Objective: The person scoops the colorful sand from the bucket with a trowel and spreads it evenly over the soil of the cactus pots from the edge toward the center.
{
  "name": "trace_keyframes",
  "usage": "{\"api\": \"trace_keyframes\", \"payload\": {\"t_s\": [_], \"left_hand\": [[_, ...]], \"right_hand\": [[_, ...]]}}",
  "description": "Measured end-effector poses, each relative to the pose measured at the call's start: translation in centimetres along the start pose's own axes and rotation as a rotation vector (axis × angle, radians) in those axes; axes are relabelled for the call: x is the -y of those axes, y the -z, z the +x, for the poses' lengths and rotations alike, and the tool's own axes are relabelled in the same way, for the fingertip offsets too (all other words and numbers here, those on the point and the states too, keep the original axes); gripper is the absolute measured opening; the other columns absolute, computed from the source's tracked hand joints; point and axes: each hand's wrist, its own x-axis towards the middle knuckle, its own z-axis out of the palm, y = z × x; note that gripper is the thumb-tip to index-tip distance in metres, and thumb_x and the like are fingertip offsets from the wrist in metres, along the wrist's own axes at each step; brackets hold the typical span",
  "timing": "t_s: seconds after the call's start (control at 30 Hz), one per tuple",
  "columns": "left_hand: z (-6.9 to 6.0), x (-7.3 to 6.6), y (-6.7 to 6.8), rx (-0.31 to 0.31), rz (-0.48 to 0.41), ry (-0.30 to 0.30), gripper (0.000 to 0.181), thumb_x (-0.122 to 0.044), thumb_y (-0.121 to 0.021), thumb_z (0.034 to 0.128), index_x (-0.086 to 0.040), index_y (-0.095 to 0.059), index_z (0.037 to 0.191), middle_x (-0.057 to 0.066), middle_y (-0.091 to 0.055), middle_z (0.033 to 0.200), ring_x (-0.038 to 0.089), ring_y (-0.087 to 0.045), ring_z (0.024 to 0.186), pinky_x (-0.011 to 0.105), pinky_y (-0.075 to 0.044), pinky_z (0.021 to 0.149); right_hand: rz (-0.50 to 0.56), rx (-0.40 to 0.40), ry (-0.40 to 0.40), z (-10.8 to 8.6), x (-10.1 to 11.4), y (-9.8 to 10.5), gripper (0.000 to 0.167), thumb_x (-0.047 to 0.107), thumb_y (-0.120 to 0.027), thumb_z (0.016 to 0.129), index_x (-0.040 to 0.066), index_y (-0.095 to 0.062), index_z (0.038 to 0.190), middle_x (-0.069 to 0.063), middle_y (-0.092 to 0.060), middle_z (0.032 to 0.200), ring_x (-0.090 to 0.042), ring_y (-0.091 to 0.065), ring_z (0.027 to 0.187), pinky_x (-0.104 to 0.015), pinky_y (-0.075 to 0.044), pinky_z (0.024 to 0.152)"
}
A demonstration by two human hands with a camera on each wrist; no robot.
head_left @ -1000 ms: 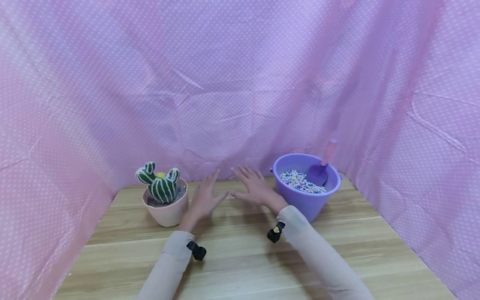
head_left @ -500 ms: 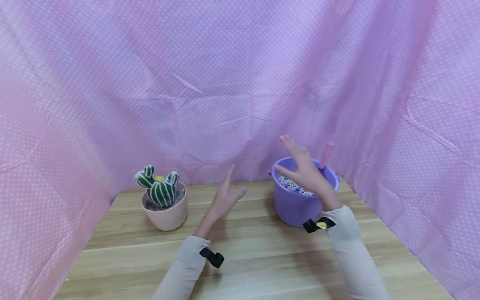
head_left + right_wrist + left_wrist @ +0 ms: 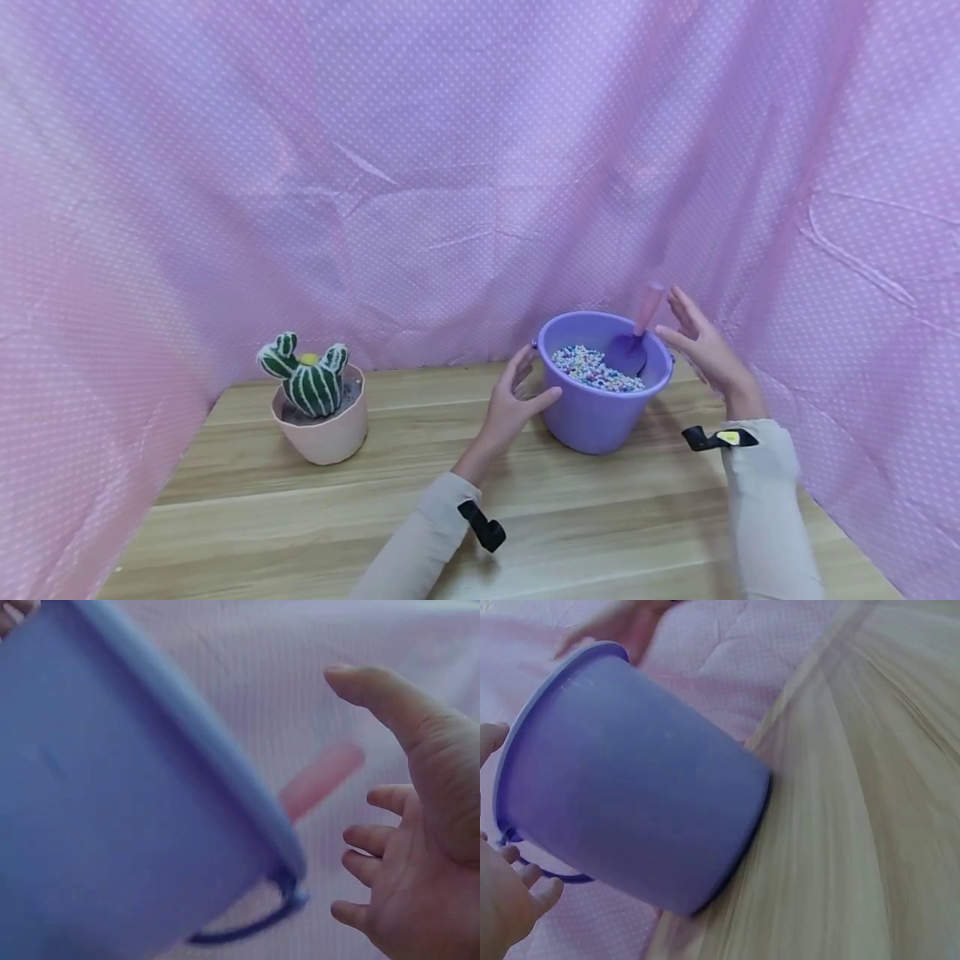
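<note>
A purple bucket [image 3: 592, 417] of small pastel beads [image 3: 592, 367] stands on the right of the table, upright. Inside it leans a purple scoop [image 3: 625, 354] with a pink handle [image 3: 648, 310]. At its left side is my left hand [image 3: 510, 410], fingers spread, thumb near the bucket wall; whether it touches cannot be told. My right hand [image 3: 708, 354] hovers to the right of the rim with fingers apart and nothing in it. In the right wrist view a gap separates this hand [image 3: 427, 847] from the bucket [image 3: 112, 787] and its handle loop [image 3: 247, 928].
A pale pink pot [image 3: 326, 433] with a green and white knitted cactus [image 3: 313, 390] stands at the left of the wooden table [image 3: 300, 533]. Pink dotted cloth [image 3: 450, 167] hangs behind and on both sides.
Both hands have moved right from the table's middle. The left has come to the bucket's left side; the right has passed over the bucket to its right side. The bucket still stands in its place.
</note>
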Motion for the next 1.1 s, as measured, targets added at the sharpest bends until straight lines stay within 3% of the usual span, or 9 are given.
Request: {"api": "trace_keyframes", "payload": {"t_s": [0.07, 0.13, 0.23, 0.3, 0.37, 0.47, 0.73, 1.03, 1.1], "left_hand": [[0.3, 0.0, -0.4, -0.014, -0.005, -0.007, 0.093, -0.031, -0.087, 0.0816, -0.019, -0.036, 0.158, 0.005, -0.044, 0.16, 0.035, -0.038, 0.149, 0.058, -0.036, 0.121], [0.4, -0.1, -0.7, -0.02, 0.03, -0.008, 0.095, -0.033, -0.089, 0.0794, -0.021, -0.037, 0.158, 0.004, -0.043, 0.161, 0.033, -0.038, 0.149, 0.057, -0.036, 0.121], [0.6, -0.2, -1.1, -0.024, 0.112, -0.007, 0.102, -0.036, -0.091, 0.076, -0.019, -0.035, 0.16, 0.0, -0.04, 0.162, 0.028, -0.038, 0.15, 0.053, -0.037, 0.122], [0.7, -0.3, -1.3, -0.032, 0.169, -0.001, 0.105, -0.038, -0.092, 0.0741, -0.02, -0.034, 0.16, -0.003, -0.039, 0.163, 0.024, -0.037, 0.15, 0.05, -0.038, 0.122], [0.8, -0.5, -1.6, -0.041, 0.21, 0.002, 0.108, -0.039, -0.093, 0.0728, -0.017, -0.033, 0.16, -0.003, -0.037, 0.164, 0.022, -0.036, 0.151, 0.047, -0.039, 0.122], [0.9, -0.7, -1.9, -0.052, 0.254, 0.005, 0.11, -0.04, -0.093, 0.0718, -0.015, -0.033, 0.16, 0.001, -0.035, 0.165, 0.023, -0.035, 0.152, 0.045, -0.039, 0.122], [0.5, -0.9, -1.6, -0.1, 0.3, 0.055, 0.113, -0.047, -0.094, 0.0678, -0.019, -0.034, 0.16, 0.002, -0.035, 0.165, 0.025, -0.034, 0.152, 0.05, -0.037, 0.122], [0.5, -0.8, 1.7, -0.102, 0.312, 0.034, 0.112, -0.047, -0.093, 0.0694, -0.02, -0.033, 0.16, 0.002, -0.038, 0.163, 0.028, -0.037, 0.15, 0.051, -0.038, 0.122], [0.6, -1.0, 2.9, -0.1, 0.306, 0.031, 0.112, -0.048, -0.092, 0.0697, -0.018, -0.033, 0.16, 0.003, -0.039, 0.163, 0.029, -0.037, 0.15, 0.053, -0.037, 0.122]], "right_hand": [[0.013, 0.065, -0.025, -0.1, -1.6, 0.8, 0.086, 0.017, -0.055, 0.105, 0.023, 0.005, 0.165, -0.015, 0.007, 0.171, -0.042, 0.004, 0.156, -0.057, -0.005, 0.129], [0.019, 0.141, -0.003, -0.2, -3.1, 1.4, 0.084, 0.01, -0.054, 0.104, 0.018, 0.003, 0.165, -0.021, 0.005, 0.17, -0.043, 0.004, 0.156, -0.038, -0.011, 0.132], [0.038, 0.264, 0.057, -0.2, -4.9, 2.1, 0.083, -0.001, -0.053, 0.101, 0.009, 0.0, 0.164, -0.024, 0.004, 0.169, -0.025, -0.007, 0.159, -0.01, -0.027, 0.119], [0.055, 0.337, 0.096, -0.1, -5.6, 2.4, 0.085, -0.007, -0.053, 0.098, 0.004, -0.001, 0.163, -0.025, 0.004, 0.169, -0.007, -0.018, 0.156, -0.005, -0.033, 0.11], [0.073, 0.394, 0.117, 0.0, -6.0, 2.6, 0.086, -0.011, -0.054, 0.095, 0.001, -0.001, 0.163, -0.022, 0.002, 0.17, 0.007, -0.027, 0.147, -0.006, -0.035, 0.109], [0.097, 0.444, 0.14, 0.1, -6.3, 2.8, 0.088, -0.014, -0.055, 0.092, -0.005, -0.001, 0.16, -0.02, -0.005, 0.171, 0.011, -0.033, 0.141, -0.01, -0.04, 0.109], [0.051, 0.397, 0.147, 0.6, -6.4, 2.1, 0.089, -0.015, -0.063, 0.087, -0.012, -0.008, 0.157, -0.024, -0.017, 0.168, 0.01, -0.04, 0.138, -0.009, -0.043, 0.107], [-0.028, 0.321, 0.142, 1.7, -5.1, -1.3, 0.088, -0.009, -0.07, 0.085, -0.011, -0.019, 0.157, -0.041, -0.017, 0.159, 0.011, -0.044, 0.132, -0.007, -0.042, 0.104], [-0.042, 0.315, 0.134, 2.1, -4.6, -2.2, 0.089, -0.007, -0.072, 0.085, -0.011, -0.019, 0.157, -0.04, -0.017, 0.16, 0.001, -0.042, 0.138, -0.006, -0.041, 0.105]]}}
